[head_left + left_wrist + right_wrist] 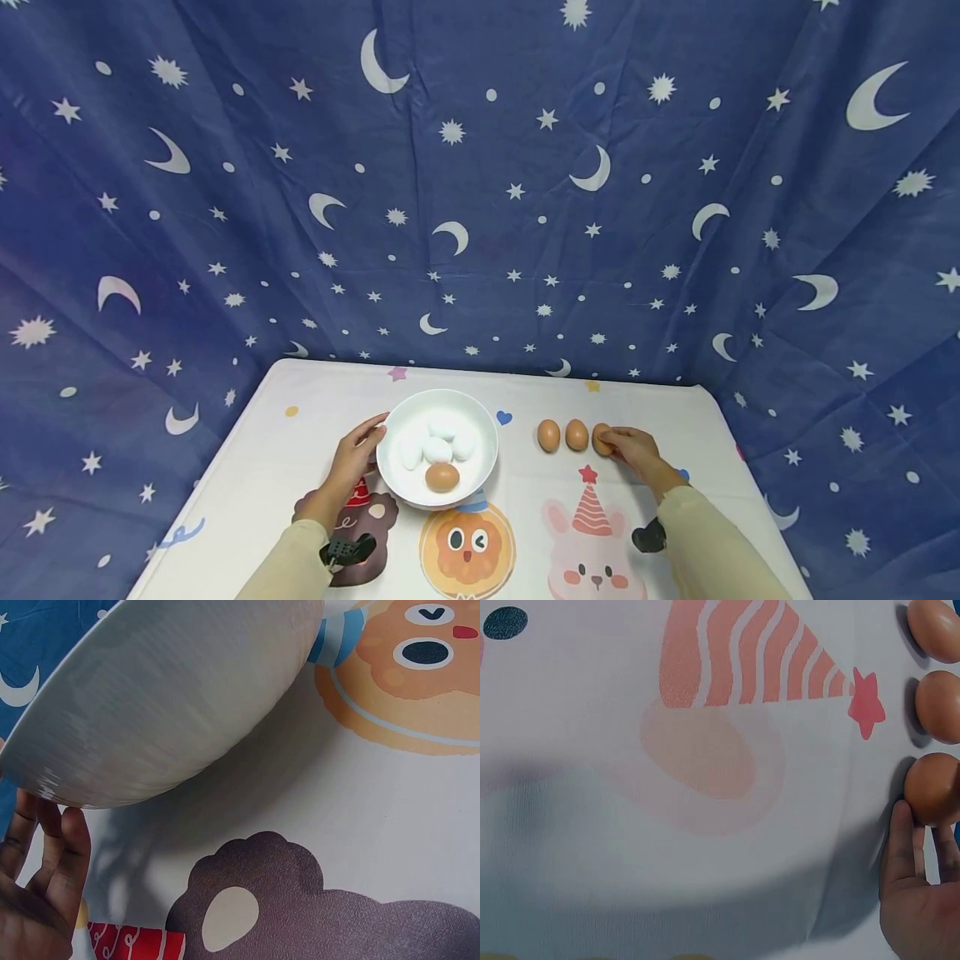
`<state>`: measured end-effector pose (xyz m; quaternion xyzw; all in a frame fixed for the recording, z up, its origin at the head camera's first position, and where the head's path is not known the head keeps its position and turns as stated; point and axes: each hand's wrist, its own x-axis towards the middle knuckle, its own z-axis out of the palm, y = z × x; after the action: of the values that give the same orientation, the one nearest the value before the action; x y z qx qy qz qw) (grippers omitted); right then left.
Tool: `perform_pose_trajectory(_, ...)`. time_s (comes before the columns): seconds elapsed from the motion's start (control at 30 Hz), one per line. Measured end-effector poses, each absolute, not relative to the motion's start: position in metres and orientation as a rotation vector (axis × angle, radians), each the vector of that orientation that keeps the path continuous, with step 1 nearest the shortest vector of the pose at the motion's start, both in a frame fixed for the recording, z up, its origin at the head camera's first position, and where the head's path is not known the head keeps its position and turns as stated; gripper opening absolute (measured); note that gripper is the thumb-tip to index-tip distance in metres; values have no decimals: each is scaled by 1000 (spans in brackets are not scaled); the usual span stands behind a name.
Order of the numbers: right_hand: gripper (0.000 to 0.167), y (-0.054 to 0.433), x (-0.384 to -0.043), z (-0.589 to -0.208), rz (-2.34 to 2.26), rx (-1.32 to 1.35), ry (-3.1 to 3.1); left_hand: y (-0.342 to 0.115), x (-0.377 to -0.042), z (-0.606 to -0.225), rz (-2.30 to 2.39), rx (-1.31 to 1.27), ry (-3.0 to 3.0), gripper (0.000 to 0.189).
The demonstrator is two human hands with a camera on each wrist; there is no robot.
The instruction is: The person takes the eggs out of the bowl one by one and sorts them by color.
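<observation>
A white bowl [490,450] stands left of the table's middle, with several white eggs [437,451] and one brown egg [442,477] inside. At its left side my left hand [352,457] holds the rim; in the left wrist view the fingertips [73,825] touch its outer wall. Three brown eggs lie in a row to the right: a left one [548,435], a middle one [577,435] and a right one [601,440]. My right hand [636,452] pinches the right one, partly covering it. That egg [932,787] appears to rest on the cloth.
A white tablecloth [517,525] with printed cartoon animals covers the table. Behind and at both sides hangs a blue curtain [495,217] with moons and stars. Dark straps with small devices [348,550] sit at both wrists.
</observation>
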<state>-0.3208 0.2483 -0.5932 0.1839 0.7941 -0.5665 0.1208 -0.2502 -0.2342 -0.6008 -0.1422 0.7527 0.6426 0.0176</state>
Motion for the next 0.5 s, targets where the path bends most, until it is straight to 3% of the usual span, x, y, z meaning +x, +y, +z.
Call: perform_pose_trajectory(0.5,53,248,-321,-594,-1626,537,2353,-234,-250,-600,1997,-442,2336,46)
